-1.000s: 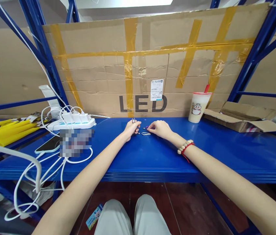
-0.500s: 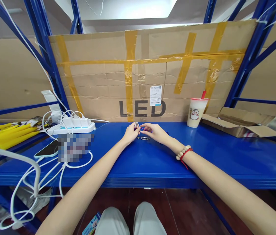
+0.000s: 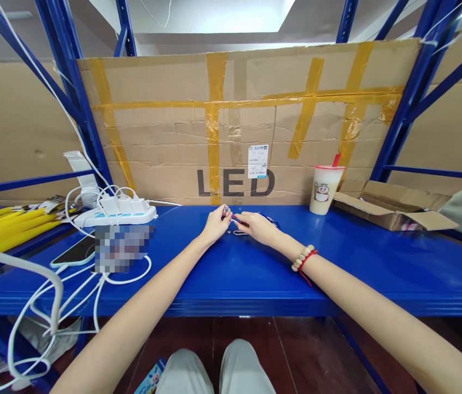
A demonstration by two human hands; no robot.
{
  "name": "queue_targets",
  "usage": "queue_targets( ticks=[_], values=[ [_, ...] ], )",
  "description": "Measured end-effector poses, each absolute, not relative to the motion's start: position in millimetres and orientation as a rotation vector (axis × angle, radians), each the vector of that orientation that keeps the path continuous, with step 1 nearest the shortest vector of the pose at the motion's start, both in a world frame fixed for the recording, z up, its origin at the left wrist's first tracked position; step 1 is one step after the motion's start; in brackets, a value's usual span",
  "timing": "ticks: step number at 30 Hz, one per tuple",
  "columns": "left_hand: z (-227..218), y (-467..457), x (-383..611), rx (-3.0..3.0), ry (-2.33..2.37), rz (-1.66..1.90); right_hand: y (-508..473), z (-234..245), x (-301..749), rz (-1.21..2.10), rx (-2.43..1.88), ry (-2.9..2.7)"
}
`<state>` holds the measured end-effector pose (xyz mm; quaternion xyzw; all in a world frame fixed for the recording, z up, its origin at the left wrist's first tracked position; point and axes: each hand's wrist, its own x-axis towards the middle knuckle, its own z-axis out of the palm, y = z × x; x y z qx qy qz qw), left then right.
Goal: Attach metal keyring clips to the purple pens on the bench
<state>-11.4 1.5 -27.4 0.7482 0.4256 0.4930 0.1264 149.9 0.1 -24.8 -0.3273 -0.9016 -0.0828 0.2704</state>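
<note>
Both my hands meet at the middle back of the blue shelf (image 3: pixel 255 273). My left hand (image 3: pixel 214 225) pinches a small metal piece (image 3: pixel 225 210) held just above the shelf. My right hand (image 3: pixel 255 225) pinches a thin dark tool (image 3: pixel 237 219) whose tip points at that piece. A silver clip (image 3: pixel 239 233) and a tiny round part (image 3: pixel 229 233) lie on the shelf under the hands. A bead bracelet with a red cord (image 3: pixel 303 257) is on my right wrist.
A taped cardboard sheet marked LED (image 3: pixel 234 126) backs the shelf. A white power strip (image 3: pixel 116 213) with chargers and cables, a phone (image 3: pixel 72 254) and yellow strips (image 3: pixel 9 224) lie at the left. A drink cup (image 3: pixel 324 189) and an open carton (image 3: pixel 395 205) stand at the right.
My hands lifted off the shelf and came together. The right hand picked up the thin tool and brought it to the piece in my left hand. The view tilted down a little.
</note>
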Motion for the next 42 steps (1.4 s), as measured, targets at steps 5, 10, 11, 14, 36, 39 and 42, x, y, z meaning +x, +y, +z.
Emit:
queue_targets(
  ticks=[5,10,11,14,36,39,42],
  values=[
    [-27.2,0.8,-9.4,2.113,1.122,1.419,-1.3,-22.3,148.0,-0.177,-0.871,-2.343],
    [-25.9,-2.2,-8.9,2.026,1.13,1.403,-0.4,-16.2,150.5,-0.16,-0.886,-2.272],
    [-25.2,-3.5,-9.3,2.019,1.156,1.391,0.3,-14.9,152.3,-0.163,-0.895,-2.227],
    [-24.2,-6.5,-11.7,2.078,1.222,1.305,2.0,-11.7,157.9,-0.184,-0.905,-2.072],
    [-29.3,-2.6,-10.2,2.283,1.244,1.202,-0.9,-16.6,147.1,-0.212,-0.905,-2.157],
    [-26.1,-3.8,-13.1,2.289,1.269,1.229,0.0,-15.8,148.9,-0.165,-0.911,-2.165],
    [-24.0,-4.2,-17.0,2.343,1.272,1.209,3.6,-19.3,150.0,-0.001,-0.861,-2.181]
  ],
)
